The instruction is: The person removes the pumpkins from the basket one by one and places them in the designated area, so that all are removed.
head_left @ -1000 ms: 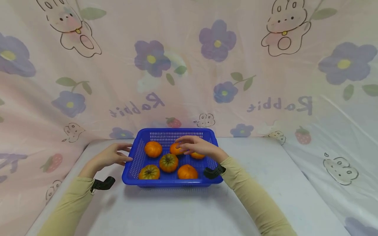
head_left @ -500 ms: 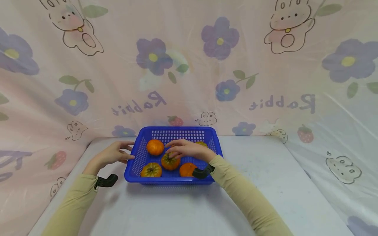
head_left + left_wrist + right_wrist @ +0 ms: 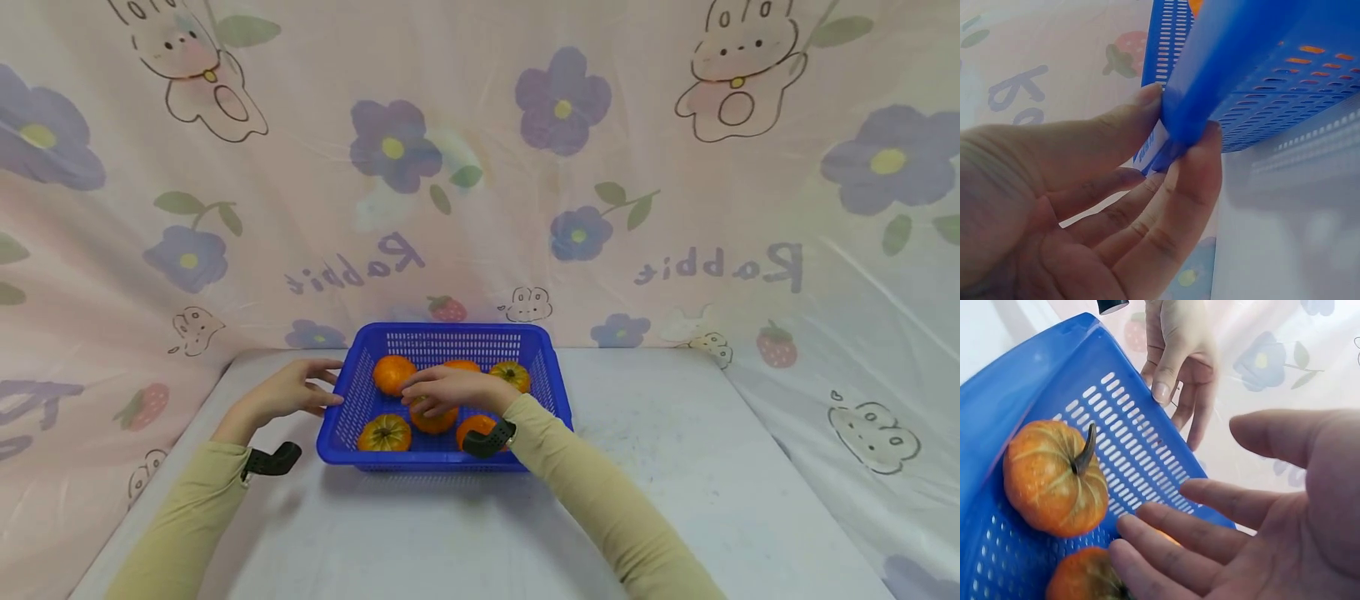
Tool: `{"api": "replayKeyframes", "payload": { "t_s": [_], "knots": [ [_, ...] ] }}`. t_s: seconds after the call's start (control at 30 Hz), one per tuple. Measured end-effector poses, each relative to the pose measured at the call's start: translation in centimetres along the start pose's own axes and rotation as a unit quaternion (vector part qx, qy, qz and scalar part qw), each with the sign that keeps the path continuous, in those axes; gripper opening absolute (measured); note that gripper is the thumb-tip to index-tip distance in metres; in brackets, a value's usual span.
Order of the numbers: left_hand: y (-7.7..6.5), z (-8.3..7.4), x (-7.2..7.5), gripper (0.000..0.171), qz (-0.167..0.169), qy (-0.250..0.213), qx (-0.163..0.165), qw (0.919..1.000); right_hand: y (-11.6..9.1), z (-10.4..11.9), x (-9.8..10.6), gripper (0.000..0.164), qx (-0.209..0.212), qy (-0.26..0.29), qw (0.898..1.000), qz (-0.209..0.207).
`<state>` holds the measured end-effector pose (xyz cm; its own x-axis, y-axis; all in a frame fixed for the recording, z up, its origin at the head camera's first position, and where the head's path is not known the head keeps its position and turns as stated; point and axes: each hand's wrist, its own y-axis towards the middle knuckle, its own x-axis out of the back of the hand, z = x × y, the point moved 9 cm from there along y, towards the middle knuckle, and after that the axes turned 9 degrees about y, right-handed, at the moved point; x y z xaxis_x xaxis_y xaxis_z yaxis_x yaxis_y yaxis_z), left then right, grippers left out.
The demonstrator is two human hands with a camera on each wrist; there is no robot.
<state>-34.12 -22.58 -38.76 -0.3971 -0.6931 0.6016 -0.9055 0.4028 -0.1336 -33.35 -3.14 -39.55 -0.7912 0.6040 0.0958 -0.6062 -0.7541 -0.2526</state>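
A blue plastic basket with slotted walls holds several small orange pumpkins. At its left side my left hand pinches the rim, thumb above and fingers beneath, as the left wrist view shows. My right hand hovers palm down inside the basket, fingers spread over the middle pumpkin and partly covering it. In the right wrist view the right hand's fingers are extended and hold nothing; a pumpkin with a curved brown stem lies beyond them. One pumpkin sits front left, another back left.
The basket stands on a white table near its back edge. A pale curtain printed with flowers and rabbits hangs behind and along both sides. Back right in the basket lies a greenish-topped pumpkin, with an orange one beside it.
My right hand has moved left and nearer the front, from the back pumpkins to over the middle one, uncovering the back right pumpkin. The left hand has stayed at the basket's rim.
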Motion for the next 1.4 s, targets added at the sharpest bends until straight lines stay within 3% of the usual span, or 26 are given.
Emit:
{"api": "replayKeyframes", "payload": {
  "t_s": [0.27,0.67,1.0,1.3,1.4],
  "knots": [
    [0.0,-0.1,-0.1,0.073,0.002,-0.006,-0.002,1.0,0.7,-0.3,-0.9,0.041,-0.029,0.025,0.999,-0.018],
    [-0.1,-0.1,0.0,0.074,-0.001,0.007,-0.001,1.0,1.5,-1.0,-1.6,0.054,-0.067,0.003,0.997,-0.027],
    [-0.2,-0.5,-0.1,0.073,-0.004,0.009,0.005,0.9999,1.9,-1.3,-1.6,0.055,-0.077,0.003,0.997,-0.028],
    [-0.4,-0.7,-0.4,0.072,-0.004,0.013,-0.006,0.9999,2.1,-2.2,-1.6,0.059,-0.111,-0.047,0.992,-0.03],
    [-0.4,-0.6,-0.4,0.072,-0.006,0.015,-0.005,0.9998,2.2,-2.6,-1.4,0.057,-0.113,-0.033,0.992,-0.034]
  ]
}}
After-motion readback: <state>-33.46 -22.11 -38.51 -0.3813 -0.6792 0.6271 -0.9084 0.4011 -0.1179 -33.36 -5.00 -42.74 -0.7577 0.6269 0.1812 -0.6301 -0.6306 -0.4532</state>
